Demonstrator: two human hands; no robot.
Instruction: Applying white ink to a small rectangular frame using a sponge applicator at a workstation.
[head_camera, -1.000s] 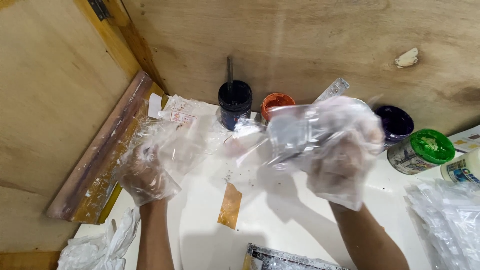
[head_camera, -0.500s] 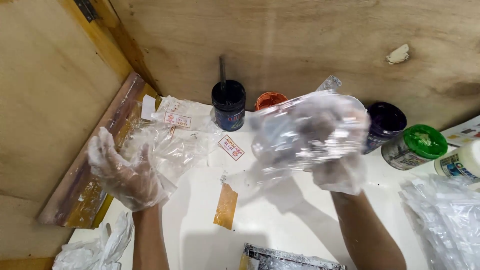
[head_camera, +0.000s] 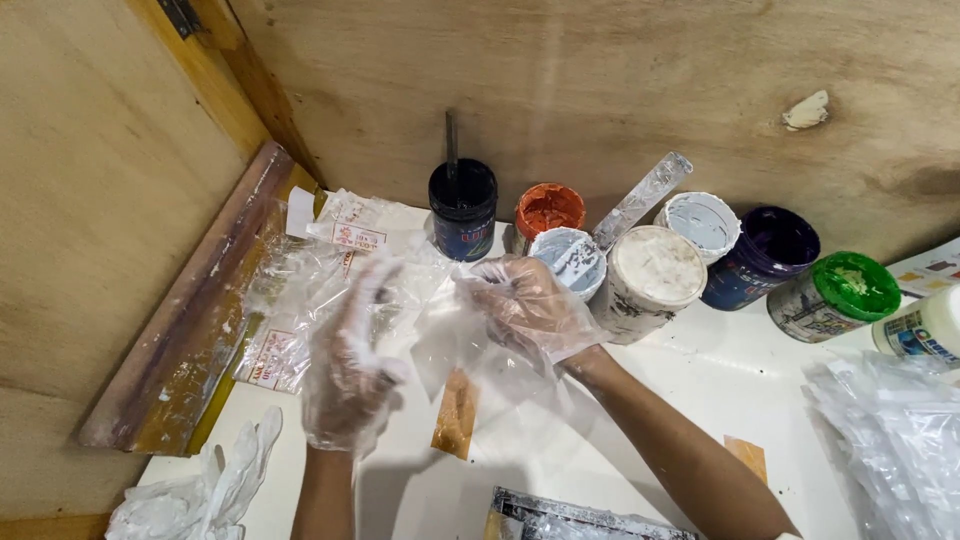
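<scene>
Both my hands wear thin clear plastic gloves. My left hand (head_camera: 348, 370) is raised over the white table (head_camera: 640, 440), fingers spread, touching the edge of a clear plastic bag (head_camera: 440, 335). My right hand (head_camera: 527, 305) pinches the other side of that bag, just in front of the paint jars. A brown tape patch (head_camera: 456, 412) on the table shows under the bag.
Paint jars line the plywood wall: black with a stick (head_camera: 462, 208), orange (head_camera: 548, 210), two white-crusted (head_camera: 568, 260) (head_camera: 653, 280), purple (head_camera: 760, 255), green-lidded (head_camera: 838, 295). A wooden squeegee (head_camera: 190, 320) leans at left beside labelled bags (head_camera: 300, 290). Spare gloves (head_camera: 200, 495) lie front left, plastic bags (head_camera: 890, 440) at right.
My right hand has come down from in front of the jars with the bag, uncovering the white jars. My left hand moved right and up to the bag.
</scene>
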